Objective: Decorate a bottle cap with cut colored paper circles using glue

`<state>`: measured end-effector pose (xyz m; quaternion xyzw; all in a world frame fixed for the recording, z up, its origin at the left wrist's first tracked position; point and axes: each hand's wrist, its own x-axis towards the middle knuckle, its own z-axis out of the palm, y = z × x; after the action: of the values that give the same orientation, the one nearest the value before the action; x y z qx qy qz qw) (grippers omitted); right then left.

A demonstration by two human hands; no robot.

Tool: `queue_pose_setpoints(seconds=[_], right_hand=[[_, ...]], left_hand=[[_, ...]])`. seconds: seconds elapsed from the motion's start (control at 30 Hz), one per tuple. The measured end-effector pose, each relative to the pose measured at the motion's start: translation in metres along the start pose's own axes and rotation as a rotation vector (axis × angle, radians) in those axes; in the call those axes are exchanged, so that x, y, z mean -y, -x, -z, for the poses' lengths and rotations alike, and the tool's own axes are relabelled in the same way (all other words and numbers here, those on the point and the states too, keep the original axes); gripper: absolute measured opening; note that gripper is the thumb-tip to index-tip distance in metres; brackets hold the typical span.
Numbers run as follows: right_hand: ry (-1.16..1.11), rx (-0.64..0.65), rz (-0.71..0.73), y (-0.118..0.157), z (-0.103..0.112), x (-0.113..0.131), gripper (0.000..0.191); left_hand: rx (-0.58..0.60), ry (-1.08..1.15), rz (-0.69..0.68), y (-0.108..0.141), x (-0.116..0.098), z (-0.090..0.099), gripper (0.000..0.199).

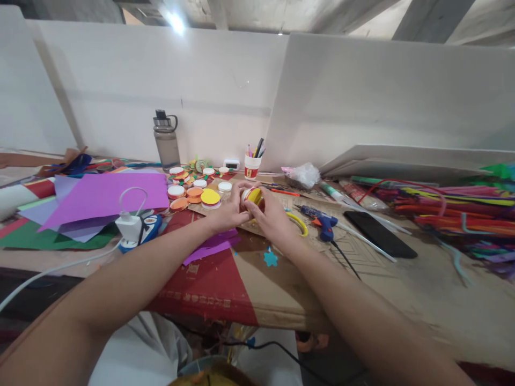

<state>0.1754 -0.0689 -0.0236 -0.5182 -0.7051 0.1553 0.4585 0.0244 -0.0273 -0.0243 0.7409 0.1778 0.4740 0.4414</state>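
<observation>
In left hand (233,207) and right hand (271,212), clamped by both, round piece (253,197); leftward, yellow-topped disc (210,198); rightward, yellow ring (303,225) and glue gun (325,228). As held, looks yellow and white, perhaps red-banded.

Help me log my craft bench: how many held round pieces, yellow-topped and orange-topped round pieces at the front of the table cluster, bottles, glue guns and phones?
Held round piece: 1
Yellow-topped piece: 1
Orange-topped pieces: 2
Bottle: 1
Glue gun: 1
Phone: 1
Total: 7
</observation>
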Motion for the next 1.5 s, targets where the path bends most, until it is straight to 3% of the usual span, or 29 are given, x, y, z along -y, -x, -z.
queue_pose_setpoints(seconds=[0.13, 0.27, 0.37, 0.5, 0.67, 1.0, 1.3, 1.5], right_hand=[[-0.103, -0.088, 0.141, 0.003, -0.003, 0.005, 0.047], [-0.390, -0.108, 0.073, 0.003, -0.003, 0.013, 0.047], [-0.482, -0.133, 0.069, 0.001, -0.003, 0.015, 0.042], [-0.444, -0.208, 0.170, 0.000, 0.000, 0.017, 0.028], [-0.296, -0.284, 0.244, 0.003, 0.007, 0.024, 0.015], [-0.165, -0.254, 0.158, 0.002, 0.010, 0.022, 0.017], [-0.153, -0.234, 0.133, 0.001, 0.010, 0.018, 0.018], [-0.217, -0.201, 0.058, -0.002, 0.009, 0.011, 0.019]], left_hand=[[-0.074, 0.219, 0.033, 0.001, -0.008, -0.002, 0.054], [-0.098, 0.407, -0.008, 0.001, -0.023, -0.001, 0.058], [-0.075, 0.436, 0.045, 0.002, -0.035, -0.003, 0.058], [-0.067, 0.481, 0.064, 0.002, -0.040, -0.004, 0.049], [-0.088, 0.520, 0.108, 0.001, -0.027, -0.003, 0.028], [-0.075, 0.628, 0.330, 0.001, -0.012, 0.003, 0.035], [-0.083, 0.617, 0.352, 0.001, -0.010, 0.003, 0.038], [-0.027, 0.540, 0.323, 0.001, -0.006, 0.003, 0.040]])
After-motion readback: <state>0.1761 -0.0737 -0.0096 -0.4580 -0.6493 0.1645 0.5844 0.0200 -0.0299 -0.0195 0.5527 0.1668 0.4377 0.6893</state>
